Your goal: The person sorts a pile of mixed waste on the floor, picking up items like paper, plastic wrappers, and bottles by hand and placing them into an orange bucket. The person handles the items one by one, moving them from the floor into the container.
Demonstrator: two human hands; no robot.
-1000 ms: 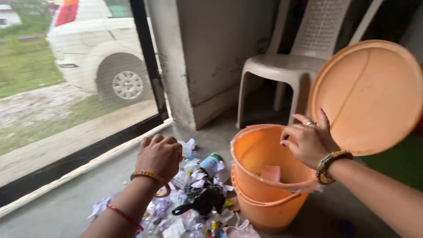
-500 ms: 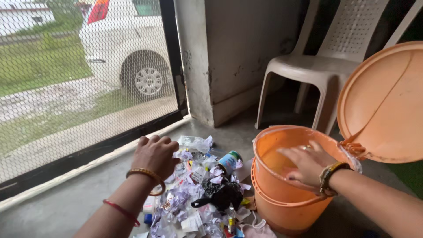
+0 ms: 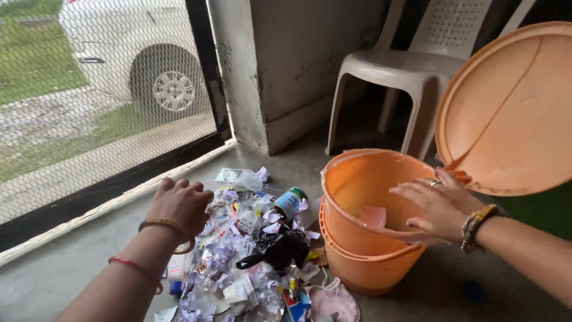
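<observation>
Your left hand (image 3: 182, 203) rests knuckles-up on the litter pile (image 3: 250, 250) beside the orange bin (image 3: 363, 238); whether its fingers pinch anything, I cannot tell. Your right hand (image 3: 438, 206) hangs open and empty over the bin's mouth, lid (image 3: 512, 107) tipped back to clear it

Can: we see a small round can (image 3: 290, 202) with a teal-and-white label on its side, at the pile's far edge.
Wrappers: crumpled white and purple wrappers (image 3: 229, 262) beside it.

The lid (image 3: 512, 107) and the chair (image 3: 417, 59) run past the frame's edge.
</observation>
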